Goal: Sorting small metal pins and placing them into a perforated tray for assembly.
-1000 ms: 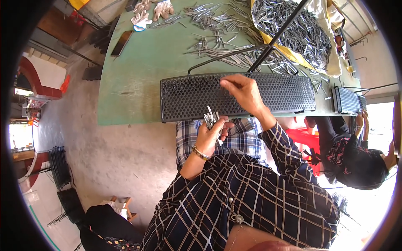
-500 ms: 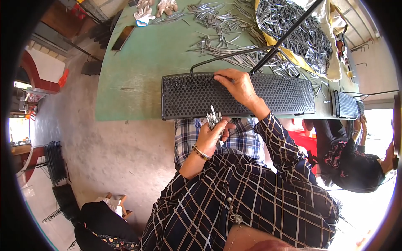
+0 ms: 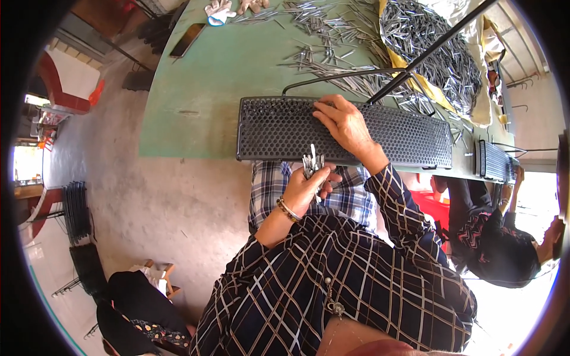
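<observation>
The green counter [image 3: 225, 71] is the largest thing, and it extends to the far side. At the right, a co-worker [image 3: 499, 246] in dark clothes bends toward it. The black panel [image 3: 297, 133], full of small holes, is along the near edge of the counter, in front of the person. Behind it, at far right, a big heap [image 3: 436, 59] of thin metal strips fills an open sack [image 3: 423, 82]. A second panel [image 3: 497, 162] is at the right end, the co-worker's hands just beside it. The right hand [image 3: 350, 127] is above the panel, with its fingers curved and touching the top; whether they pinch a strip, I cannot tell. The left hand [image 3: 303, 188] is closed around a bunch [image 3: 313, 167] of strips, just before the near edge of the panel. At far left are gloves [image 3: 219, 10] and a dark phone [image 3: 188, 41]. Loose strips [image 3: 323, 29] are scattered between the phone and the heap.
</observation>
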A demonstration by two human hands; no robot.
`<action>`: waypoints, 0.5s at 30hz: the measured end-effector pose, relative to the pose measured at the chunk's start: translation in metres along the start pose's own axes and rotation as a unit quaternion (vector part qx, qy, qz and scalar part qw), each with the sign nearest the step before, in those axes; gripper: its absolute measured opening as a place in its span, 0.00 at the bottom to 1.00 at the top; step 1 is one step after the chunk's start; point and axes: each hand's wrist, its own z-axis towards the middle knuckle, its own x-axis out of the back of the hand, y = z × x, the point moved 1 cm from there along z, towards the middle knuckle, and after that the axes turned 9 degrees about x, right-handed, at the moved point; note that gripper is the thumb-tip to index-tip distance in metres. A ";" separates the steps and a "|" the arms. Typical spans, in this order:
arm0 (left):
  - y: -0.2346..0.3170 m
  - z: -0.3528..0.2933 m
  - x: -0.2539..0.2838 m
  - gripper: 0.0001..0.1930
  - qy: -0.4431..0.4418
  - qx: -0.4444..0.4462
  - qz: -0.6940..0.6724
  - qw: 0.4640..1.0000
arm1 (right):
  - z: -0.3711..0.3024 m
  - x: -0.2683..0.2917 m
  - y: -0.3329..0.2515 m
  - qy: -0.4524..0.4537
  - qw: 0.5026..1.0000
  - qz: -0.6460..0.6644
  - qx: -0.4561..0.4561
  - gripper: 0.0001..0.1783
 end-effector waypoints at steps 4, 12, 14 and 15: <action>0.000 0.001 0.006 0.12 0.015 0.018 -0.017 1.000 | -0.007 0.001 -0.001 0.054 0.997 0.043 -0.041 0.11; 0.024 -0.017 0.010 0.13 -0.069 -0.064 0.003 0.996 | 0.002 0.014 -0.047 -0.131 0.856 0.403 -0.296 0.16; 0.028 -0.021 0.011 0.13 -0.061 -0.056 0.033 0.996 | 0.005 0.006 -0.045 -0.160 0.831 0.462 -0.265 0.14; 0.029 -0.023 0.011 0.13 -0.053 -0.043 0.031 0.997 | 0.007 0.006 -0.045 -0.163 0.831 0.463 -0.261 0.14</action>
